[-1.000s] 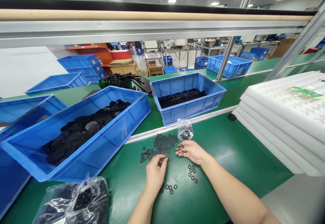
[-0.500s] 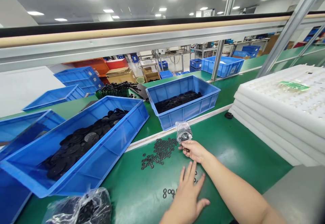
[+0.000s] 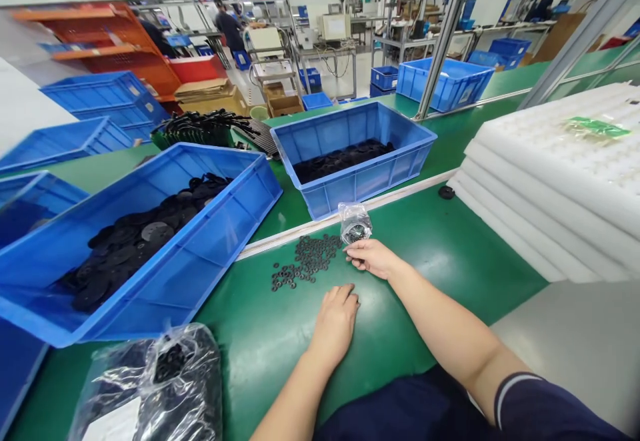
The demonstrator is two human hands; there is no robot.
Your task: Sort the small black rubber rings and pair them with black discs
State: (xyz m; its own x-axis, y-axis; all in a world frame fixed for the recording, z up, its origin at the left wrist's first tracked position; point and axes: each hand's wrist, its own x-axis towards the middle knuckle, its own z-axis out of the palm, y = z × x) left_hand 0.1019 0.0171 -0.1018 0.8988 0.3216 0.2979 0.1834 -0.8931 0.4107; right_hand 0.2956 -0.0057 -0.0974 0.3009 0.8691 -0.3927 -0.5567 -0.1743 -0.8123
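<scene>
My right hand (image 3: pixel 371 258) is by a small clear plastic bag (image 3: pixel 356 223) with dark rings in it. Its fingers are closed in a pinch, and whatever is between them is too small to make out. My left hand (image 3: pixel 336 317) rests on the green tabletop with the fingers curled in and pressed down; anything under them is hidden. Several small black rubber rings (image 3: pixel 317 254) lie spread out left of the bag, ahead of my left hand.
A long blue bin (image 3: pixel 240 191) of black discs stands at left, and another blue bin (image 3: pixel 370 184) is behind the rings. A large clear bag (image 3: pixel 195 387) of black parts sits at front left. White foam sheets (image 3: pixel 530 207) are stacked at right.
My left hand has gone from spread to curled and lies further left. Loose rings that were beside it no longer show. My right hand stays by the small bag. The view has tilted down.
</scene>
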